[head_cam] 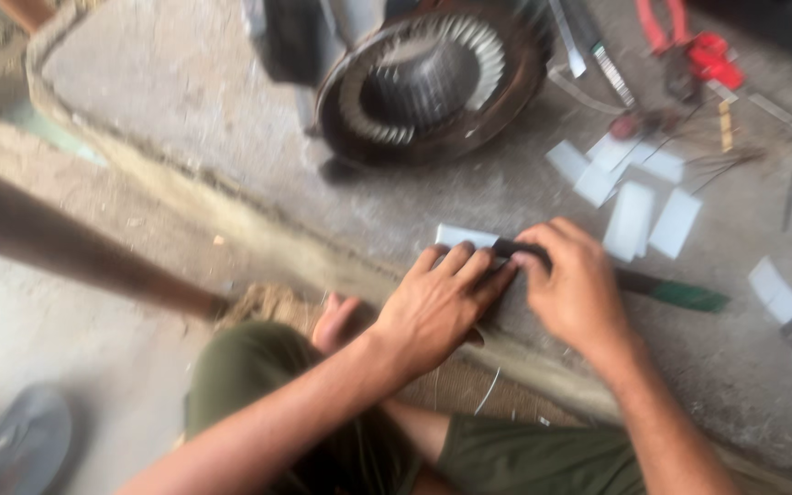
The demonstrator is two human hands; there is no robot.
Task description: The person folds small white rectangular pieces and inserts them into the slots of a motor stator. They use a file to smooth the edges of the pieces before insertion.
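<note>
While the view is blurred, this much reads from left to right:

- motor stator, standing on the concrete floor, well above the hands
- left hand, fingers flat and pressed together on a white paper strip
- right hand, pinching a dark tool with a green handle against that strip
- loose white paper pieces near the right hand
- red pliers at top right

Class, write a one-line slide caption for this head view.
Left hand pins a white strip while right hand works a green-handled tool beside a motor stator.
</note>
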